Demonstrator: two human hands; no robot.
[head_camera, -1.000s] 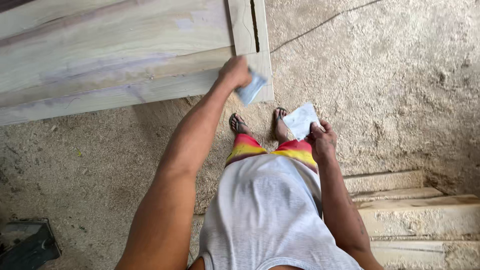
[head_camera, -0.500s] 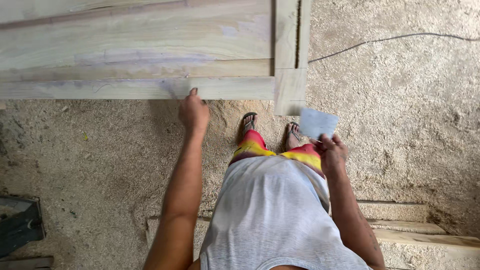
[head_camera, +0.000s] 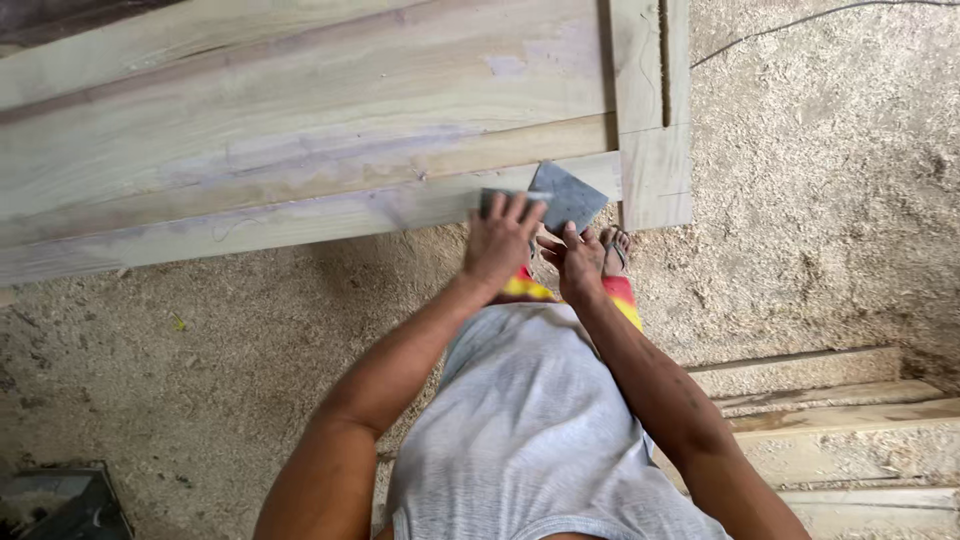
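Observation:
A large pale wooden panel (head_camera: 300, 110) lies across the top of the head view, with a rail along its near edge and an upright end post (head_camera: 655, 150). My left hand (head_camera: 500, 240) presses a small grey folded sheet (head_camera: 492, 196) onto that near rail. My right hand (head_camera: 578, 262) sits right beside it and pinches a dark grey sheet of sandpaper (head_camera: 568, 196) by its lower corner, the sheet resting against the panel edge.
Sawdust covers the floor (head_camera: 820, 200) all around. Stacked pale planks (head_camera: 830, 420) lie at the lower right. A dark tool or box (head_camera: 55, 500) sits at the bottom left. A thin cable (head_camera: 800, 20) runs across the top right.
My left hand moved right along the panel edge and now presses a small sheet on it. My right hand came up and left, bringing its sheet to the panel beside the left hand.

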